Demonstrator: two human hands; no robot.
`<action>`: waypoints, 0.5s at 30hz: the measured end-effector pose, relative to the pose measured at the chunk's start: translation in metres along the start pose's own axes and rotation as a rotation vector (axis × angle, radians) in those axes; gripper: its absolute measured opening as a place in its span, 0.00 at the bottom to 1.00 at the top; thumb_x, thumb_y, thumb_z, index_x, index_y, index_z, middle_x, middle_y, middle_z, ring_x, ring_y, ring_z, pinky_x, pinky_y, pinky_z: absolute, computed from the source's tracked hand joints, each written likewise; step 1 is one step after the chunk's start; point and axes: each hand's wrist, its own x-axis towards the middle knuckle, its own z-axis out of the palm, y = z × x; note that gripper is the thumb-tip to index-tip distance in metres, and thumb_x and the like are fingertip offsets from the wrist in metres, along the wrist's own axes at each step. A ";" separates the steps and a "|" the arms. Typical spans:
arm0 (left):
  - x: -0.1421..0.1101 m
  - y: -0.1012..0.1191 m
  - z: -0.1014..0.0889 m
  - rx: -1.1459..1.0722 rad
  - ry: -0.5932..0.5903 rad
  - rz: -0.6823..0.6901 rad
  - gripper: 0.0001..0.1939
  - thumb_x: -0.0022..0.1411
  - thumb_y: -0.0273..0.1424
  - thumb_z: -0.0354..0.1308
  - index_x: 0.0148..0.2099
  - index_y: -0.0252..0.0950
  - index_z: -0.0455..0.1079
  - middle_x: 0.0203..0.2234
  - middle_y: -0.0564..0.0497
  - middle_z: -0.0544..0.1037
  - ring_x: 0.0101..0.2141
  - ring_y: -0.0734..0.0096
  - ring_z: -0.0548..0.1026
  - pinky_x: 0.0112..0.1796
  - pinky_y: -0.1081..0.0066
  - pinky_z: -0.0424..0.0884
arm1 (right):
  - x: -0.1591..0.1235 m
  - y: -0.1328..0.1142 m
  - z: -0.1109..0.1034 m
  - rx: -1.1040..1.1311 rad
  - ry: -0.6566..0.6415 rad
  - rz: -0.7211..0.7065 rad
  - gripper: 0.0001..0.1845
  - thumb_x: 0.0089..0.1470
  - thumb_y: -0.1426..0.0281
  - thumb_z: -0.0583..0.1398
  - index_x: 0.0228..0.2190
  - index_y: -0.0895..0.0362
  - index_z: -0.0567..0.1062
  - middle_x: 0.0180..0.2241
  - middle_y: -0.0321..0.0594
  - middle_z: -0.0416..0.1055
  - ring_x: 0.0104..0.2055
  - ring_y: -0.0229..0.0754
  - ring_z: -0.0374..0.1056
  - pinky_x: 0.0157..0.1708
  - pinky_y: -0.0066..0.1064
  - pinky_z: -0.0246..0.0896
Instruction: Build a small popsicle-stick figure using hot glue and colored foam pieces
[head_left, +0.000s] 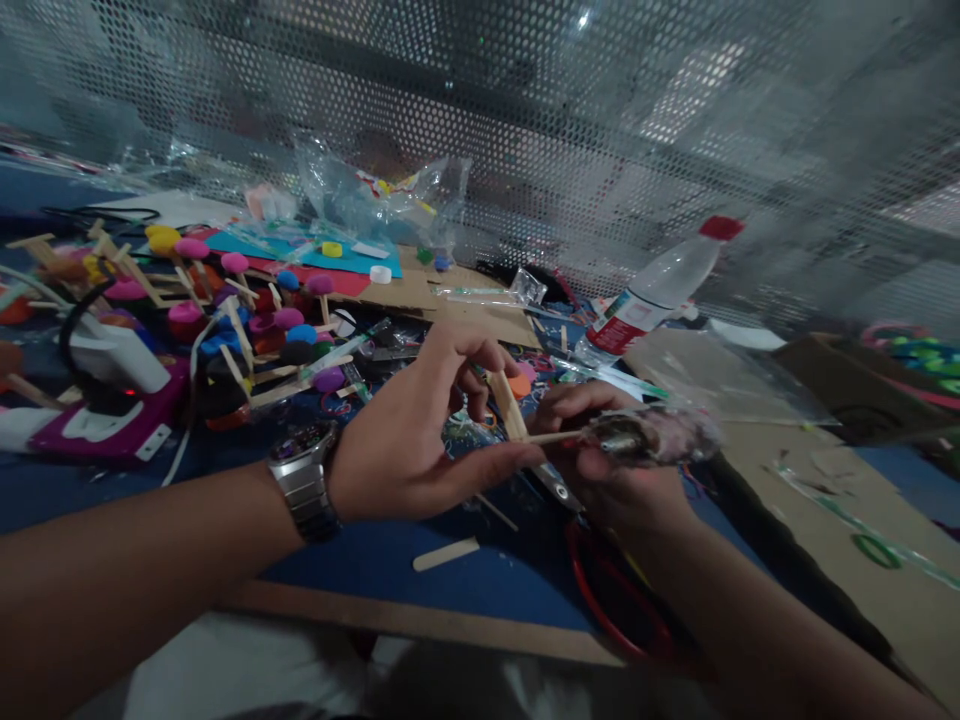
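Observation:
My left hand [427,430], with a metal watch [306,462] on its wrist, is curled around a wooden craft stick [508,405]. The thumb lies at the stick's lower end and the index finger near its top. A thinner wooden piece [553,438] meets that end and runs to my right hand [622,490]. My right fingers are closed on a blurred bundle [652,437] in clear plastic, dark and pinkish inside. Below the hands are scissors [607,590] with red handles, partly hidden by my right hand and forearm. A loose craft stick [445,554] lies near the table edge.
Colourful clay-and-stick pieces [292,330] crowd the left, beside a purple power strip [124,415] with plugs and cables. A red-capped bottle [645,295] leans behind my right hand. Cardboard [862,500] lies at right, near a box [832,375]. Perforated metal [480,130] stands behind.

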 end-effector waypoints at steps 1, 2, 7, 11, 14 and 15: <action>0.000 0.000 0.000 -0.003 0.001 0.012 0.28 0.59 0.32 0.70 0.53 0.40 0.56 0.49 0.41 0.73 0.34 0.72 0.72 0.36 0.67 0.76 | 0.002 -0.001 0.002 0.040 0.005 -0.001 0.25 0.31 0.50 0.78 0.30 0.49 0.80 0.27 0.35 0.74 0.26 0.42 0.69 0.24 0.34 0.67; 0.000 -0.001 -0.001 -0.002 0.001 0.034 0.28 0.59 0.32 0.70 0.53 0.40 0.55 0.50 0.41 0.73 0.34 0.73 0.73 0.36 0.68 0.76 | 0.003 -0.001 0.003 0.079 0.011 0.001 0.25 0.30 0.50 0.78 0.30 0.48 0.80 0.26 0.34 0.73 0.25 0.41 0.68 0.24 0.33 0.66; 0.002 -0.003 -0.005 0.049 -0.017 0.220 0.35 0.58 0.33 0.71 0.60 0.42 0.54 0.54 0.38 0.70 0.45 0.61 0.77 0.38 0.66 0.79 | 0.008 -0.006 0.008 0.203 0.049 0.038 0.24 0.28 0.52 0.79 0.29 0.47 0.81 0.25 0.33 0.71 0.24 0.39 0.66 0.23 0.33 0.64; 0.006 -0.003 -0.008 0.087 -0.025 0.329 0.39 0.55 0.35 0.74 0.61 0.40 0.56 0.54 0.36 0.72 0.50 0.54 0.78 0.40 0.63 0.81 | 0.011 -0.009 0.011 0.244 0.045 0.024 0.23 0.30 0.54 0.79 0.29 0.47 0.81 0.25 0.31 0.69 0.21 0.35 0.62 0.24 0.32 0.63; 0.009 -0.002 -0.011 0.104 -0.058 0.385 0.39 0.55 0.36 0.73 0.62 0.41 0.56 0.53 0.36 0.75 0.52 0.53 0.79 0.44 0.60 0.81 | 0.013 -0.009 0.010 0.176 0.052 -0.021 0.21 0.33 0.52 0.77 0.28 0.47 0.79 0.23 0.31 0.68 0.21 0.37 0.62 0.23 0.34 0.62; 0.010 -0.001 -0.012 0.096 -0.072 0.387 0.39 0.56 0.36 0.73 0.63 0.42 0.56 0.53 0.37 0.76 0.52 0.53 0.79 0.44 0.60 0.81 | 0.014 -0.009 0.009 0.147 0.057 -0.028 0.21 0.35 0.52 0.77 0.27 0.47 0.78 0.22 0.31 0.67 0.21 0.38 0.61 0.23 0.34 0.62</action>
